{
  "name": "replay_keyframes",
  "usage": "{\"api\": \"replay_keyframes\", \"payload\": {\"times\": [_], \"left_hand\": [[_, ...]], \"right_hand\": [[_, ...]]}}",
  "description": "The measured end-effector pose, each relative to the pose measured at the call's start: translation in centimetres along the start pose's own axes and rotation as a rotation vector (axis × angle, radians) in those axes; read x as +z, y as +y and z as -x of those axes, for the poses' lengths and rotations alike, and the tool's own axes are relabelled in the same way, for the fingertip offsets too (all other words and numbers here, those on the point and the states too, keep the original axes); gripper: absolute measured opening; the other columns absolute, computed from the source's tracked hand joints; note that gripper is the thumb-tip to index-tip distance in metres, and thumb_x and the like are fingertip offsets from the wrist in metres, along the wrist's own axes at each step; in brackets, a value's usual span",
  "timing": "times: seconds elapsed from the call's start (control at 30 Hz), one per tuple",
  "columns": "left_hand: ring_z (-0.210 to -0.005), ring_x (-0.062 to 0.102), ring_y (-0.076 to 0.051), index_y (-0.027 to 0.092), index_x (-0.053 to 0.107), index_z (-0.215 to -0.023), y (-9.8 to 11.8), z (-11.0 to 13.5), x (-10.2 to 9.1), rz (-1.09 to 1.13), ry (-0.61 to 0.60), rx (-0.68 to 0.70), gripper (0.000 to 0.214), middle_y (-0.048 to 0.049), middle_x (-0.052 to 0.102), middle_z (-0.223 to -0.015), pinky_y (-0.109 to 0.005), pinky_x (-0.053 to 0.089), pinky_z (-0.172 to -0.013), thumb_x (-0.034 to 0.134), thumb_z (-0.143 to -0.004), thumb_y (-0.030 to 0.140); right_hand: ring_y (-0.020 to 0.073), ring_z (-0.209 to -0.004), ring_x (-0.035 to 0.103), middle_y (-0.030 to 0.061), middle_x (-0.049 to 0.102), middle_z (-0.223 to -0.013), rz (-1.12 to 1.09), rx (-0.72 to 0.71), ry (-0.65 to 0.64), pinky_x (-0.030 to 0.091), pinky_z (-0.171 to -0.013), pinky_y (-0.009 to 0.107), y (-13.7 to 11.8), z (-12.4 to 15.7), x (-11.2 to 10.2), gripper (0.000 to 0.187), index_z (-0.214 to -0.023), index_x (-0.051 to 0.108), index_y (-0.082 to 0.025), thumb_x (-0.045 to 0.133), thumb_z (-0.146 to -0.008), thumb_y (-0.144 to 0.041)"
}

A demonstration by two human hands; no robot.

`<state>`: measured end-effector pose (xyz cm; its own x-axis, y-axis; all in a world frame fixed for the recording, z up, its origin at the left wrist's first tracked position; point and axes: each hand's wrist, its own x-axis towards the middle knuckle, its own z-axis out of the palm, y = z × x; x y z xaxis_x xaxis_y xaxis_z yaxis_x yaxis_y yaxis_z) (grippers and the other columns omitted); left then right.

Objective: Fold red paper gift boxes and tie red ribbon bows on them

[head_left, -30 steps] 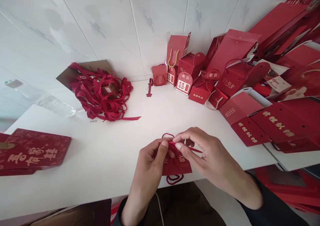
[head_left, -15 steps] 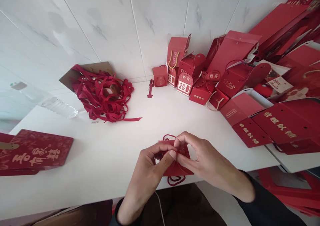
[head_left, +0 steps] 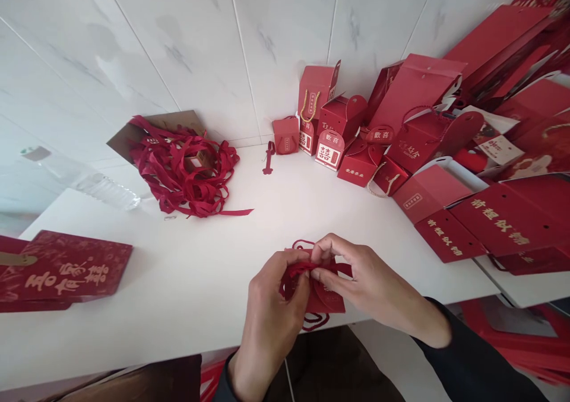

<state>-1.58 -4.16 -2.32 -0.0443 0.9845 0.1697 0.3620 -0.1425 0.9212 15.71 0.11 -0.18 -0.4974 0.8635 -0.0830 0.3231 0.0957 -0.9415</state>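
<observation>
At the front edge of the table lies a small red gift box [head_left: 328, 302], with a dark red cord loop showing at its far side and another at its near side. Over the box, my left hand [head_left: 275, 298] pinches a red ribbon [head_left: 301, 267] between thumb and fingers. My right hand [head_left: 363, 271] grips the same ribbon a little to the right, thumb against fingertips. One piece of ribbon shows through the gap in my right hand. The fingers hide how the ribbon runs and much of the box top.
A heap of loose red ribbon [head_left: 191, 179] spills from a brown carton [head_left: 171, 120] at the back left, near a clear plastic bottle [head_left: 111, 191]. Red gift boxes [head_left: 356, 164] crowd the back and right. A red gift bag [head_left: 80, 268] lies at the left.
The ribbon now shows plainly between my hands, with a piece at the right. My left hand has turned more upright, its thumb drawn back. The box has barely moved.
</observation>
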Motion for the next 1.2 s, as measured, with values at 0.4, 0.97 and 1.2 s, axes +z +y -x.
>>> {"api": "replay_keyframes", "payload": {"times": [0.4,0.97,1.2], "left_hand": [[-0.089,0.07,-0.015,0.023,0.068,-0.112,-1.6,0.8,1.2,-0.293,0.18,0.281,0.032,-0.0032,0.072,-0.1,-0.022,0.055,-0.079,0.054,-0.093,0.002],[-0.106,0.065,-0.021,0.026,0.067,-0.122,-1.2,3.0,-0.6,0.076,0.029,0.059,0.039,-0.0044,0.069,-0.116,-0.031,0.053,-0.088,0.046,-0.092,0.014],[-0.097,0.064,-0.023,0.025,0.073,-0.106,0.0,1.8,-0.6,0.127,0.086,-0.273,0.023,-0.0045,0.073,-0.1,-0.035,0.048,-0.086,0.06,-0.096,0.041]], "right_hand": [[0.0168,-0.098,0.07,0.0016,0.073,-0.107,-0.038,0.004,-0.011,0.056,-0.084,0.028,-0.2,0.4,-0.3,0.015,-0.111,0.064,-0.025,0.051,-0.106,-0.032],[0.0169,-0.087,0.066,0.0004,0.07,-0.101,0.122,0.025,0.048,0.049,-0.071,0.03,0.2,0.7,-0.4,0.015,-0.103,0.064,-0.025,0.051,-0.105,-0.032],[0.0173,-0.092,0.067,-0.0001,0.07,-0.103,0.116,0.028,0.038,0.051,-0.078,0.031,0.3,0.6,-0.3,0.014,-0.104,0.064,-0.026,0.051,-0.105,-0.032]]}}
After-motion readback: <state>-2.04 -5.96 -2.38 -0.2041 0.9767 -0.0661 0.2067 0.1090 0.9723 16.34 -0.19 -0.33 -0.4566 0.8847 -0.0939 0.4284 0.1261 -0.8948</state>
